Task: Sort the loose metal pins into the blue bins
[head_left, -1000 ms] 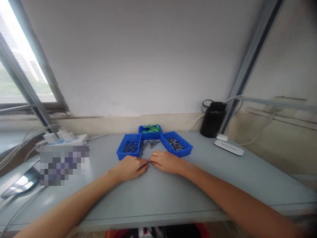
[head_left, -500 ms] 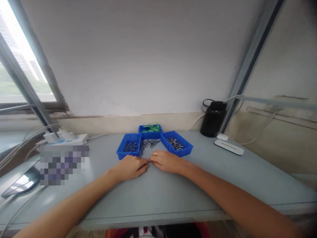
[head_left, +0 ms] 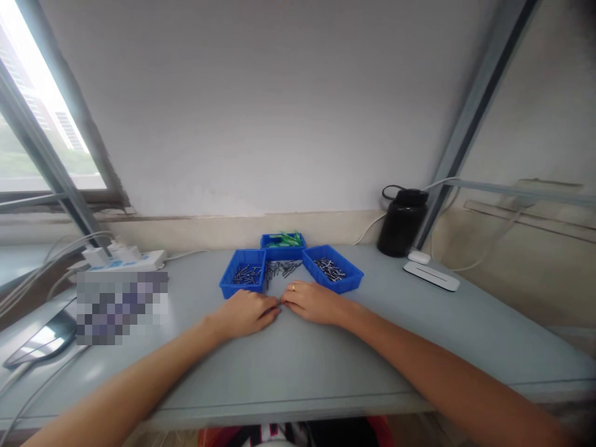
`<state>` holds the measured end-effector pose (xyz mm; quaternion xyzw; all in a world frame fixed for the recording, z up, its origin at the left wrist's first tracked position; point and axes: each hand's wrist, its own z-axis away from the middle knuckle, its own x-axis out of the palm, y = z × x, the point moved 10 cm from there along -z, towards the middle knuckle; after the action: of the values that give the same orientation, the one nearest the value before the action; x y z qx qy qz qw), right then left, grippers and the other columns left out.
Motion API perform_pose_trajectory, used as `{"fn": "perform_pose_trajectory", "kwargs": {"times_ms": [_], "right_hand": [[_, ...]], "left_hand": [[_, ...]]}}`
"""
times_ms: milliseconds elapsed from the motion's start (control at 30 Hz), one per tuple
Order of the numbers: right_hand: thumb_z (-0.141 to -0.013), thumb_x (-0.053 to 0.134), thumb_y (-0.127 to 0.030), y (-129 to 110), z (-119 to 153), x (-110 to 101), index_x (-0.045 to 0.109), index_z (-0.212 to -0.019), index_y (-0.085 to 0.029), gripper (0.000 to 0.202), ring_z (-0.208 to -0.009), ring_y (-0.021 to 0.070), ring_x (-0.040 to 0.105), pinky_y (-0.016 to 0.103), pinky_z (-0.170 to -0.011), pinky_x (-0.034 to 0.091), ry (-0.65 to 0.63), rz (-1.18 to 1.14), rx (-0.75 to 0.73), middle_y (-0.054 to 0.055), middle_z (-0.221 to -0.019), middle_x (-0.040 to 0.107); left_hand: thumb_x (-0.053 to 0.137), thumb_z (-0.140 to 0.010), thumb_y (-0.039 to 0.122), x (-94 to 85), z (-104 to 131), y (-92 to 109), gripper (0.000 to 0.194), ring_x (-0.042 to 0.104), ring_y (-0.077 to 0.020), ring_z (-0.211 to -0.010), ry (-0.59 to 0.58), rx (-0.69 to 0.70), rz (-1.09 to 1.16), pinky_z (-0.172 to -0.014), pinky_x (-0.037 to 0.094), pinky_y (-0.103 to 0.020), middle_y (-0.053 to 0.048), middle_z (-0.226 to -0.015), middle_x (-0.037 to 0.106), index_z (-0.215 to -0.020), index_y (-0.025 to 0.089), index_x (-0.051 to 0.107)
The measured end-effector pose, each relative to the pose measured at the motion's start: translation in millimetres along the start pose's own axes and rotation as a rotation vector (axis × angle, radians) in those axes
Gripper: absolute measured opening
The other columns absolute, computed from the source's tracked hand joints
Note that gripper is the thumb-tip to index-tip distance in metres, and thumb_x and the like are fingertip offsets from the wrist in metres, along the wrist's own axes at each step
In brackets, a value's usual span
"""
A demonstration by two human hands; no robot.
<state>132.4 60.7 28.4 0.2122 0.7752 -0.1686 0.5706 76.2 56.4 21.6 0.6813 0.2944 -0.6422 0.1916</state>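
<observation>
almost nothing has moved since the earlier frames: both hands rest where they were, and only the view has drifted a touch, the far things sitting slightly higher.

nearest, the two forearms come in over the front edge of the desk (head_left: 298,366). the left hand (head_left: 246,313) and right hand (head_left: 313,302) lie knuckles up, fingertips meeting at the middle. the fingers of both are curled down and pinched together; whether they grip a small piece between them i cannot tell, as the tips hide it. a ring shows on the right hand.

just past the fingertips, at 12 o'clock, a loose heap of small metal pins (head_left: 282,268) lies on the bare desk, between three blue trays: the left tray (head_left: 242,274) at 11 o'clock and the right tray (head_left: 332,269) at 1 o'clock, both holding metal pins, and the back tray (head_left: 282,241) beyond, holding green pieces.

judged risks: the loose pins could roll or scatter if a hand sweeps through the heap, and a wrist pushed forward could nudge a tray, since the trays stand close on both sides of the gap.

open room is wide to the right at 3 o'clock and in front toward the near edge. farther off, a power strip (head_left: 125,259) with cables sits at 10 o'clock, a black bottle (head_left: 401,222) and a white device (head_left: 431,276) at 2 o'clock, the wall behind.
</observation>
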Motion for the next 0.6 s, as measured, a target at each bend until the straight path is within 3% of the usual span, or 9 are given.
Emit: {"fn": "perform_pose_trajectory", "kwargs": {"times_ms": [600], "right_hand": [[-0.093,0.047,-0.015,2.2,1.1,2.3,0.066,-0.095,-0.015,0.019,-0.088,0.0189,0.06,0.033,-0.079,0.048,-0.021,-0.027,0.018,0.009,-0.091,0.065]], "left_hand": [[0.037,-0.097,0.033,-1.4,0.0,0.3,0.03,0.067,-0.0171,-0.072,0.009,0.002,0.029,-0.058,0.043,-0.025,-0.003,-0.082,0.071,-0.089,0.02,0.062]]}}
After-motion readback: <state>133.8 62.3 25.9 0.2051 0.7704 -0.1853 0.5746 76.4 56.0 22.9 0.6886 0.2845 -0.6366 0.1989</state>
